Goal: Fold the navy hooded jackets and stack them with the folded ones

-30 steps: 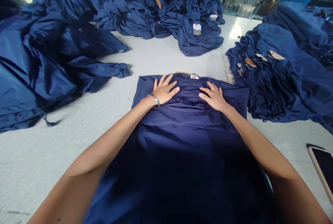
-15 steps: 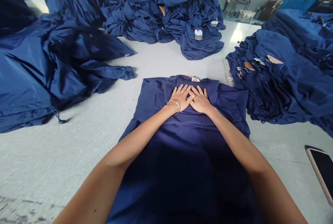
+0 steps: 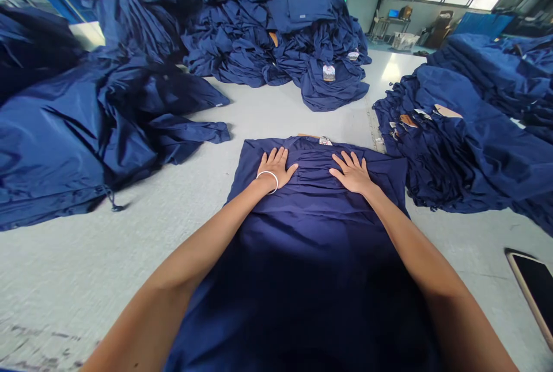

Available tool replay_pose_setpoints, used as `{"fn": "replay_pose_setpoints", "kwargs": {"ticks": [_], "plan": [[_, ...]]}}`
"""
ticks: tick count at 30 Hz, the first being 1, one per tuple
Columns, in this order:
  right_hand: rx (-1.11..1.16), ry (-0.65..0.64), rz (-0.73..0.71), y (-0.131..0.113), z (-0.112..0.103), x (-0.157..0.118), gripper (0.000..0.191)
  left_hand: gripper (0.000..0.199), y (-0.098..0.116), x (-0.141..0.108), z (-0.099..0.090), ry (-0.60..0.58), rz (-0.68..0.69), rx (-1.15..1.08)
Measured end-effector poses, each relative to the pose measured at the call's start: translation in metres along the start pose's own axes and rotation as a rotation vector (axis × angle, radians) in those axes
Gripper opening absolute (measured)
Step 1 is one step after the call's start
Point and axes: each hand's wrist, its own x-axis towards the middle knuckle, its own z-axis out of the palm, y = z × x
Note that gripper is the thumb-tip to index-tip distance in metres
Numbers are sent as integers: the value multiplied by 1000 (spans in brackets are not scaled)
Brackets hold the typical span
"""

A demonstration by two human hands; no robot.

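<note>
Now: left hand and right hand pressing flat, well apart, on a navy garment; fingers spread, clamped on nothing. Garment lying smooth-bodied, gathered near collar, on grey worktop, between heaped navy garments.

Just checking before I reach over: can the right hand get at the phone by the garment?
Probably yes: the right hand rests on the navy garment, and the phone lies to its right on the grey surface, no pile between them.
</note>
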Motion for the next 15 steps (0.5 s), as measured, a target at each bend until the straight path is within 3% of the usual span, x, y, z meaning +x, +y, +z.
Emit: {"fn": "replay_pose_setpoints", "kwargs": {"ticks": [3, 7, 9, 13, 15], "plan": [[32, 13, -43, 6, -9, -3, 66, 76, -8, 2, -10, -44, 51, 12], [8, 184, -113, 20, -25, -1, 58, 69, -27, 8, -27, 178, 164, 29], [-5, 256, -119, 24, -33, 5, 55, 67, -31, 15, -33, 235, 206, 16], [36, 256, -119, 22, -43, 27, 52, 74, -29, 36, -39, 159, 231, 13], [47, 187, -101, 22, -46, 39, 62, 86, -28, 48, -40, 95, 254, 25]]}}
